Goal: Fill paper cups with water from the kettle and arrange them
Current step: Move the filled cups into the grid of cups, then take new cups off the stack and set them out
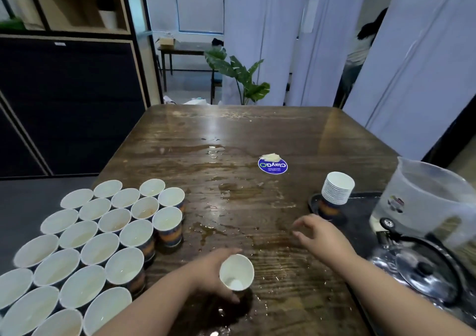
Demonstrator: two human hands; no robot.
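My left hand (215,273) grips an empty paper cup (236,272) just above the wet wooden table (231,134), near its front edge. My right hand (318,234) hovers over the table with fingers loosely spread, holding nothing, a little short of a stack of paper cups (337,188). That stack stands on a black tray (360,212) at the right. A steel kettle (427,271) with a black lid knob sits on the tray's near part. Several paper cups (98,235) with water in them stand in rows at the left.
A clear plastic jug (422,201) stands on the tray behind the kettle. A round blue sticker (272,166) with a crumpled bit of paper lies mid-table. Water puddles spread across the table's middle and front. A person stands far back at the right, behind white curtains.
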